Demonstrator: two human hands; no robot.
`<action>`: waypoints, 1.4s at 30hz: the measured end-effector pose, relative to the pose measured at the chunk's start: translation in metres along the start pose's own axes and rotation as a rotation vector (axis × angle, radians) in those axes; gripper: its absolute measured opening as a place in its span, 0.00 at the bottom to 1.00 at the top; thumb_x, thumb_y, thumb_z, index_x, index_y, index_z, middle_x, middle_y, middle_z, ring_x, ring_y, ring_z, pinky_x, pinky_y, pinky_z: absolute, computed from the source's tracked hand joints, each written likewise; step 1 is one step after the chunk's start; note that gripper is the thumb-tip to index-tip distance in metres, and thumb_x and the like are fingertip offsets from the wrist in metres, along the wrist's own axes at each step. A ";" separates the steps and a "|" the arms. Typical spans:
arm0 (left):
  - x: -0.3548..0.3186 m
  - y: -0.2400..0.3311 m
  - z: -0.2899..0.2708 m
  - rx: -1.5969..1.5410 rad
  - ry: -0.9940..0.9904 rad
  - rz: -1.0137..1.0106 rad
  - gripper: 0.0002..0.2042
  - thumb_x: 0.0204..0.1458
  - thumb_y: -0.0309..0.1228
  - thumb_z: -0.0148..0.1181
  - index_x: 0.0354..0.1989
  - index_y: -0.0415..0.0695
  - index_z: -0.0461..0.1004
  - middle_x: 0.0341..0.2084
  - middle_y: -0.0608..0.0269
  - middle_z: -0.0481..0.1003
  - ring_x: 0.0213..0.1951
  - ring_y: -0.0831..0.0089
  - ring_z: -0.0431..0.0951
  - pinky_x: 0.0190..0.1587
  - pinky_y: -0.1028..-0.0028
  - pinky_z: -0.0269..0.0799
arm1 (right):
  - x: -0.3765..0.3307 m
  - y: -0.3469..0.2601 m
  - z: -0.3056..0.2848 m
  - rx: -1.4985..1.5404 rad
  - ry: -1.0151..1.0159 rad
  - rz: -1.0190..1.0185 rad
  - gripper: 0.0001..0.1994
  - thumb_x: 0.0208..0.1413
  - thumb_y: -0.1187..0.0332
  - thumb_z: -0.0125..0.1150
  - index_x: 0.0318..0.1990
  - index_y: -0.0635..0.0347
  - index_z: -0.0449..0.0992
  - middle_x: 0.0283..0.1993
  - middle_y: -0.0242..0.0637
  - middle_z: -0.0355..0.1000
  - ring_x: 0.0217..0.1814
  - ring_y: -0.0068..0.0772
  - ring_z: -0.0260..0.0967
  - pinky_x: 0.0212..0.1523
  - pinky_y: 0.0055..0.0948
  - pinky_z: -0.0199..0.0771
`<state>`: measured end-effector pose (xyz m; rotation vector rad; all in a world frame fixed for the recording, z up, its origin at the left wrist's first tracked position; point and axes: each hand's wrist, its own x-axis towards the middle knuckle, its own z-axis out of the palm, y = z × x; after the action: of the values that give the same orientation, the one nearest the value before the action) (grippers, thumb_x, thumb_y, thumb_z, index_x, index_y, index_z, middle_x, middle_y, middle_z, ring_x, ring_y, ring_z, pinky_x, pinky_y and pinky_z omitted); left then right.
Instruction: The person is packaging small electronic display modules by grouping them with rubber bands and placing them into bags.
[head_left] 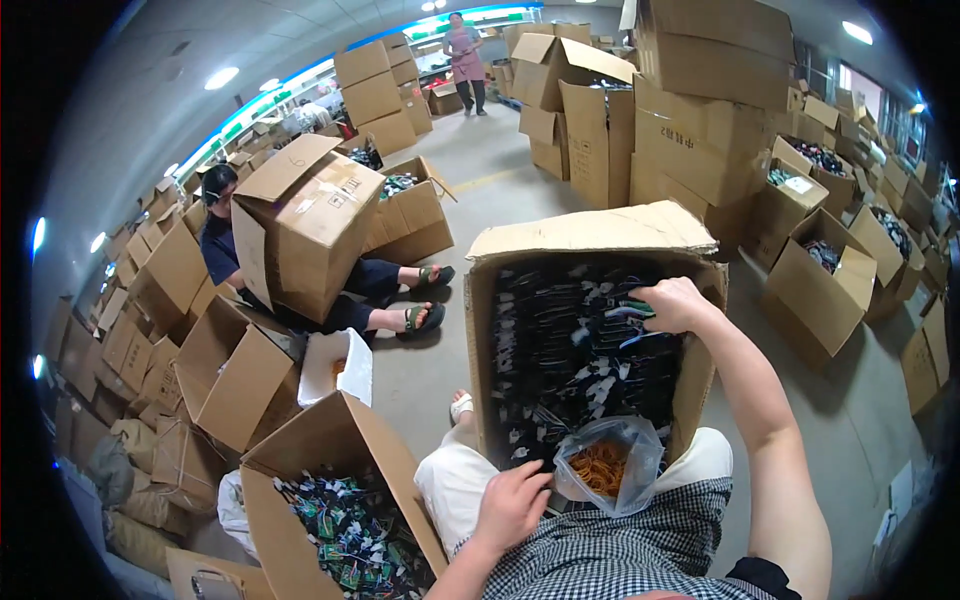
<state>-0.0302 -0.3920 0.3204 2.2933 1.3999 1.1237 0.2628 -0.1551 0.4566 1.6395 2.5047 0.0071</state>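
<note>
My right hand (672, 303) is closed on a small cable bundle (628, 309) with green and pale ends. It is over the right side of a tall open cardboard box (592, 232). Rows of black cable bundles (560, 340) with white connectors fill that box. A clear plastic bag (640, 480) of orange rubber bands (598, 468) sits at the box's near edge, against my lap. My left hand (512, 505) rests just left of the bag, fingers loosely bent and apart, with nothing seen in them.
An open box of green circuit boards with wires (350, 530) stands at my left. Beyond it are a white tub (338, 368) and another open box (240, 375). A seated person holds a large carton (310, 225); another person (465, 60) stands far off. Stacked cartons (700, 130) rise ahead right.
</note>
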 end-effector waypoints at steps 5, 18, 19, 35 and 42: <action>0.049 0.024 0.019 0.093 -0.005 0.306 0.16 0.45 0.29 0.61 0.45 0.45 0.73 0.53 0.54 0.69 0.51 0.59 0.71 0.52 0.62 0.65 | 0.004 0.016 0.026 0.799 0.455 -0.042 0.29 0.37 0.65 0.68 0.51 0.62 0.72 0.42 0.45 0.75 0.45 0.37 0.73 0.49 0.33 0.71; 0.044 0.028 -0.016 0.435 0.008 0.461 0.21 0.48 0.32 0.54 0.54 0.52 0.70 0.51 0.62 0.71 0.54 0.65 0.70 0.57 0.60 0.62 | -0.076 -0.120 0.082 1.852 -0.703 -0.234 0.26 0.57 0.68 0.57 0.62 0.60 0.60 0.52 0.37 0.69 0.49 0.26 0.69 0.46 0.28 0.75; 0.041 0.024 -0.017 0.438 0.009 0.460 0.21 0.48 0.32 0.54 0.54 0.52 0.70 0.51 0.62 0.71 0.54 0.65 0.70 0.57 0.60 0.62 | -0.082 -0.121 0.085 1.870 -0.725 -0.137 0.24 0.57 0.68 0.56 0.61 0.59 0.60 0.50 0.36 0.69 0.47 0.25 0.70 0.38 0.26 0.76; -0.004 0.022 -0.006 -0.931 -0.564 -0.427 0.31 0.54 0.50 0.54 0.59 0.40 0.59 0.44 0.61 0.69 0.47 0.71 0.69 0.50 0.73 0.65 | -0.158 -0.152 0.031 0.569 0.219 -0.814 0.18 0.37 0.64 0.70 0.39 0.56 0.78 0.29 0.33 0.71 0.34 0.35 0.71 0.31 0.31 0.73; -0.012 0.033 -0.011 -1.372 -0.658 -0.714 0.32 0.46 0.26 0.65 0.59 0.42 0.55 0.45 0.61 0.69 0.45 0.73 0.73 0.48 0.71 0.74 | -0.152 -0.154 0.078 0.936 0.397 -0.760 0.18 0.45 0.69 0.68 0.45 0.59 0.75 0.50 0.41 0.69 0.49 0.38 0.68 0.43 0.30 0.71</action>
<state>-0.0189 -0.4213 0.3402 0.8818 0.6403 0.6016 0.1917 -0.3614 0.3847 0.7120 3.5681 -1.1669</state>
